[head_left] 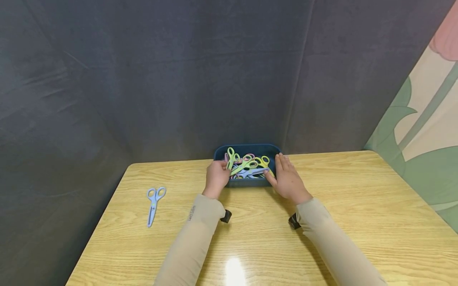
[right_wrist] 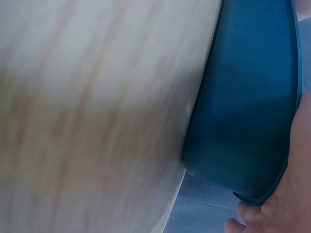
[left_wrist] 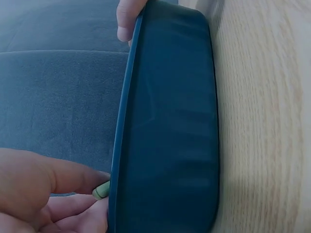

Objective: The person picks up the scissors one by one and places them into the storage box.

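A dark blue plastic bin (head_left: 247, 183) stands on the table, filled with several pairs of children's scissors in green, yellow, blue and pink. My left hand (head_left: 217, 174) is at the bin's left end and pinches a pair of green scissors (head_left: 230, 162), handles up, the lower part hidden. In the left wrist view, a green tip (left_wrist: 101, 190) shows between thumb and fingers, just over the rim. My right hand (head_left: 288, 180) holds the bin's right end, its thumb over the front rim near blue scissors (head_left: 252, 172) and its fingers along the outer side.
A separate pair of light blue scissors (head_left: 153, 206) lies on the left of the wooden table (head_left: 257, 246), handles away from me. Dark grey fabric (head_left: 214, 79) hangs right behind the bin. A wall with painted leaves (head_left: 429, 131) borders the right side.
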Tool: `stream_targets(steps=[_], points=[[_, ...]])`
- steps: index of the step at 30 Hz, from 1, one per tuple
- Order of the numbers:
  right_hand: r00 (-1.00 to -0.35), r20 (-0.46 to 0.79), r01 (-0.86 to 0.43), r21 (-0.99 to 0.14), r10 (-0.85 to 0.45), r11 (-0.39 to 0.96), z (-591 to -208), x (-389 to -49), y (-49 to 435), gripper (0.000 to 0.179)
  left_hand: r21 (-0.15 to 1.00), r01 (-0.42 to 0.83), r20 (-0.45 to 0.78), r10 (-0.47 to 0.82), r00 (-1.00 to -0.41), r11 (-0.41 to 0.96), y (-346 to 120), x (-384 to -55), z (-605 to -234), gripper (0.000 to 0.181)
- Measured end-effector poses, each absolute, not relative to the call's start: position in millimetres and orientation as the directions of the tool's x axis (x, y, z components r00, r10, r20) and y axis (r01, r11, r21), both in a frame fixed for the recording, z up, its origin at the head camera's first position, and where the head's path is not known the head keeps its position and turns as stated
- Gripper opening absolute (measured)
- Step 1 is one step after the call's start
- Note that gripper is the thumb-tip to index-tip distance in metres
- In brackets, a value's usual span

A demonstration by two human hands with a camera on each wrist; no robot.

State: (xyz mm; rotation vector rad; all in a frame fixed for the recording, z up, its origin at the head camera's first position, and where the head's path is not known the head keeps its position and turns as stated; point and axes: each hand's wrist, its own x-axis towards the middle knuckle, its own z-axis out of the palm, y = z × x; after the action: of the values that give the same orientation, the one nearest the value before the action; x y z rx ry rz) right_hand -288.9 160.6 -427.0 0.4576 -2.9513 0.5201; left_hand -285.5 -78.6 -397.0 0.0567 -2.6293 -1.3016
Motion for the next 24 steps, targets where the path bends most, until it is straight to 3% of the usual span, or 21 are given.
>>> stream_targets(steps=[10,24], points=[[-0.95,0.158,-0.309,-0.32,-0.271,0.896,-426,-290,161,0.082,0.579,0.0,0.136,-0.096,-0.986,0.816,-70,-289,-392,0.03],[-0.951,0.158,-0.303,-0.319,-0.265,0.898,-426,-289,161,0.081,0.356,0.013,0.19,-0.059,-0.98,0.934,-63,-289,-399,0.017]])
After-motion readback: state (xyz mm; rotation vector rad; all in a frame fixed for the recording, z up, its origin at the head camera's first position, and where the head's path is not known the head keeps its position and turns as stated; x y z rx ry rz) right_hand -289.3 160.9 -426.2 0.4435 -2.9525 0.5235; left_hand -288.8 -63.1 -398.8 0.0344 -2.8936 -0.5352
